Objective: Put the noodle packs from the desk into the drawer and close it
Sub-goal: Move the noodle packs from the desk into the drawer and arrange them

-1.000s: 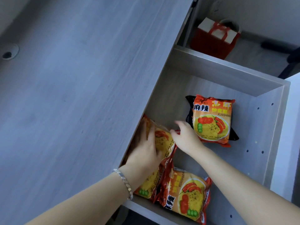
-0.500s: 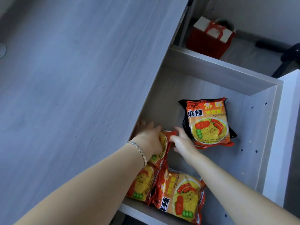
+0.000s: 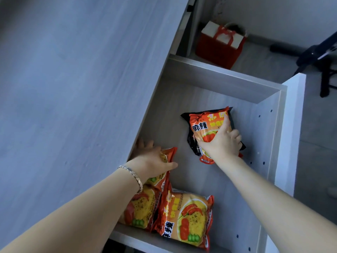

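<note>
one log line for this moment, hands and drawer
left hand: on pack by desk edge | right hand: on far pack | drawer: open | desk: no packs visible

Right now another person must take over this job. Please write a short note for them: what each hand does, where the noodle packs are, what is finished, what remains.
Left hand: inside the drawer, pressing on the pack by the desk edge, which lies over another pack.
Right hand: on the far pack, fingers spread over it; a grasp or only a press, cannot tell.
A fourth pack lies at the drawer's near end.
Done: four packs are in the drawer; no pack shows on the desk.
Left: settle the packs, take both hands out, close the drawer.
</note>
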